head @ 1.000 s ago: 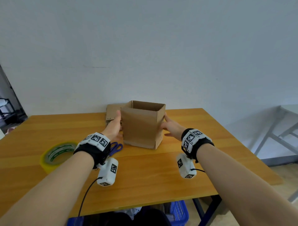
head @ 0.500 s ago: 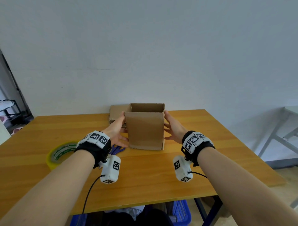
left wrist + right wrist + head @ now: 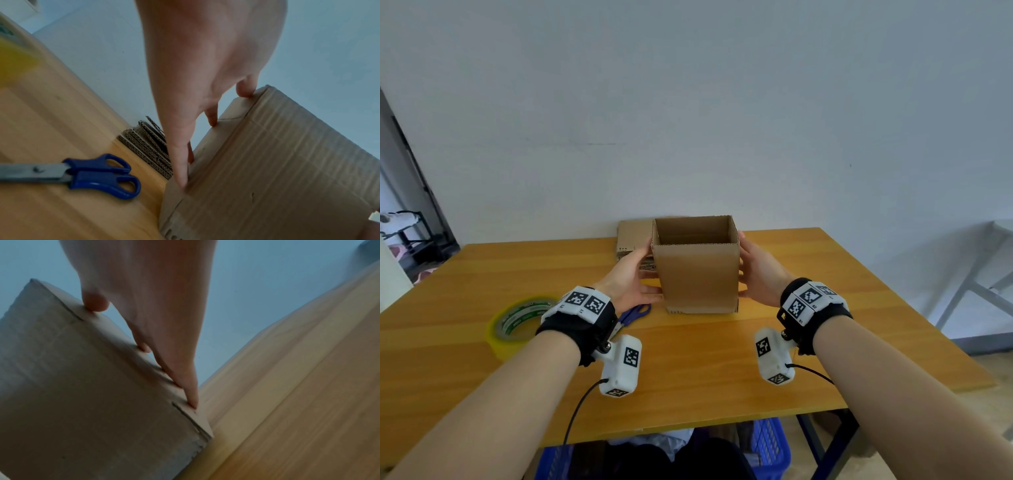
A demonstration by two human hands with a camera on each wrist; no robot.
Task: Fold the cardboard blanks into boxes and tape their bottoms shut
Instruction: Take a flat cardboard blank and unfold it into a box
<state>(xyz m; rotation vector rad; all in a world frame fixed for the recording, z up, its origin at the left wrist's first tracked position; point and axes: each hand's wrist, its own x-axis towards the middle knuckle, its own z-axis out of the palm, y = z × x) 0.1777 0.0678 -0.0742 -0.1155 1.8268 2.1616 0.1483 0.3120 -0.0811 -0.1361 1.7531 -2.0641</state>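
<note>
A brown cardboard box [image 3: 697,274], squared up into an open-topped tube, stands upright on the wooden table [image 3: 688,359]. My left hand [image 3: 635,279] presses flat against its left wall, fingers [image 3: 180,162] straight along the cardboard [image 3: 277,162]. My right hand [image 3: 758,274] presses flat on the right wall, straight fingers [image 3: 185,382] touching the box [image 3: 82,386]. A stack of flat cardboard blanks [image 3: 633,240] lies behind the box on the left, its corrugated edges [image 3: 148,151] showing. A yellow tape roll [image 3: 517,322] sits on the left of the table.
Blue-handled scissors [image 3: 98,172] lie on the table just left of the box, under my left wrist [image 3: 635,312]. A white wall rises behind the table. A blue crate [image 3: 770,445] sits under the table's near edge. A grey table frame [image 3: 979,291] stands at far right.
The box has been turned from a skewed angle to face me squarely. Both hands slid along with it and stay flat on its side walls.
</note>
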